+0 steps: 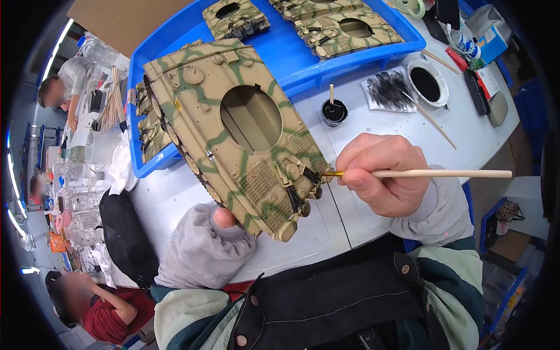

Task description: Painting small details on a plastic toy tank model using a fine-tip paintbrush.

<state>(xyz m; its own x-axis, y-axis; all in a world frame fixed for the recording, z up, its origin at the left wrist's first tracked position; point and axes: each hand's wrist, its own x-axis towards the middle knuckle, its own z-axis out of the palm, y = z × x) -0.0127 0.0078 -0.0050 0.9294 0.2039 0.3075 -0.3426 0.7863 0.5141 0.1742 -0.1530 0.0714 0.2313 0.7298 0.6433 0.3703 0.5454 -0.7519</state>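
A camouflage-painted model tank hull [236, 166], tan with green stripes and a large round opening in its top, is held tilted above the table. My left hand [224, 217] supports it from beneath at its near left side; only the thumb shows, pressed to the edge, and the other fingers are hidden. In my right hand [399, 154] a thin paintbrush [443, 173] with a pale wooden handle is pinched between thumb and fingers. Its dark tip meets the black exhaust-like parts [293, 198] at the hull's near end.
Behind the hull, a blue tray [373, 56] holds several similar hulls [344, 32]. Right of it stand a small black paint pot [334, 112], a black-smeared tissue [382, 93] and a white cup [441, 90] of black liquid. A black bag [122, 233] lies left; other people sit beyond.
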